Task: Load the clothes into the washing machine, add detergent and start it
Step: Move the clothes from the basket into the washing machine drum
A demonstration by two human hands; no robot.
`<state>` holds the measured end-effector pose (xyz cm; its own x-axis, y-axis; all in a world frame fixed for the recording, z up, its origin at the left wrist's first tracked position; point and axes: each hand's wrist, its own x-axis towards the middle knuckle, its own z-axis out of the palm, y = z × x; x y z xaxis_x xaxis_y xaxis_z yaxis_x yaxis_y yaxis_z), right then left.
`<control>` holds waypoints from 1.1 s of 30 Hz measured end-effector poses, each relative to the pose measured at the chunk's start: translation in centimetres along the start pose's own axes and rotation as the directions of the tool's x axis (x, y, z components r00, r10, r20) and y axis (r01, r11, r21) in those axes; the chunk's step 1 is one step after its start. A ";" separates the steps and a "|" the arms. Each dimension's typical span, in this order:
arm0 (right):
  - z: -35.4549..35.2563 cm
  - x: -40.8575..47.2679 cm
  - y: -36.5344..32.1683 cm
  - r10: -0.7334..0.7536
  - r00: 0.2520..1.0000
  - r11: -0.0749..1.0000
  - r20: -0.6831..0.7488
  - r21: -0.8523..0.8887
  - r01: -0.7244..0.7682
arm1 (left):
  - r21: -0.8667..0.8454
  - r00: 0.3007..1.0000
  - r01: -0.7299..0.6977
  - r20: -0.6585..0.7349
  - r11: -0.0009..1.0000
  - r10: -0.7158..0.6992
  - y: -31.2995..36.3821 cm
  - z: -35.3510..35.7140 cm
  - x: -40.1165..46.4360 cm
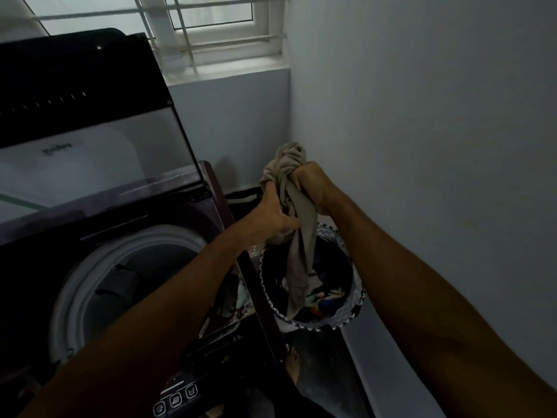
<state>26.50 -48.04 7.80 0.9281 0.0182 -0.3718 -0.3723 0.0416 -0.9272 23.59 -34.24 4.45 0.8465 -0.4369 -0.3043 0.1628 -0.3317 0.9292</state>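
Note:
A beige garment (pixel 297 236) hangs bunched above a round laundry basket (pixel 355 309) with a zigzag rim, which stands by the right wall and holds several more clothes. My left hand (pixel 272 220) grips the garment's middle. My right hand (pixel 312 184) grips its upper bunch, higher up. To the left is a top-loading washing machine (pixel 211 188) with its lid (pixel 90 140) raised. Its white-rimmed drum (pixel 126 285) holds a dark piece of clothing. No detergent is in view.
The machine's control panel (pixel 193 384) with lit icons lies at the bottom centre. A bare foot (pixel 292 366) stands on the dark floor between machine and basket. A barred window (pixel 211 31) is behind, and a white wall (pixel 422 146) closes the right side.

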 end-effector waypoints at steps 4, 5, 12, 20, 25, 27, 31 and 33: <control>1.0 -0.4 1.6 0.052 0.998 0.997 -0.020 0.065 -0.051 | 0.052 0.986 -0.043 -0.159 0.998 0.051 -1.0 0.6 0.0; 0.9 -0.5 1.8 0.053 0.999 0.995 -0.012 0.085 -0.052 | 0.070 0.975 -0.063 -0.209 0.996 0.076 -1.1 0.7 0.0; -3.7 -0.5 6.0 0.189 0.963 0.977 0.194 -0.133 -0.165 | 0.216 0.858 -0.077 -0.483 0.973 0.174 0.7 -1.8 -1.2; 2.1 -2.0 9.1 0.352 0.853 0.880 0.385 -0.447 -0.162 | 0.313 0.832 -0.162 -0.467 0.936 0.300 1.2 -3.4 -3.2; 5.9 -1.1 7.0 0.162 0.979 0.972 0.125 -0.189 -0.137 | 0.400 0.844 -0.134 -0.433 0.907 0.316 -1.7 -6.1 -6.8; 8.2 -0.9 6.1 0.143 0.984 0.989 0.102 -0.059 -0.138 | 0.377 0.842 -0.101 -0.461 0.921 0.281 -3.3 -7.1 -8.6; 13.1 -1.4 5.9 0.132 0.976 0.991 0.172 -0.021 -0.131 | 0.282 0.804 -0.087 -0.546 0.955 0.235 -6.3 -9.4 -12.1; 15.6 -1.7 6.2 0.115 0.967 0.993 0.227 -0.010 -0.116 | 0.217 0.781 -0.080 -0.593 0.973 0.197 -7.7 -10.7 -14.1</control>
<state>22.59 -32.25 3.39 0.8544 0.2493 -0.4559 -0.4771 0.0288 -0.8784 15.84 -16.55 3.81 0.9936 0.0894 0.0693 -0.0193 -0.4694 0.8828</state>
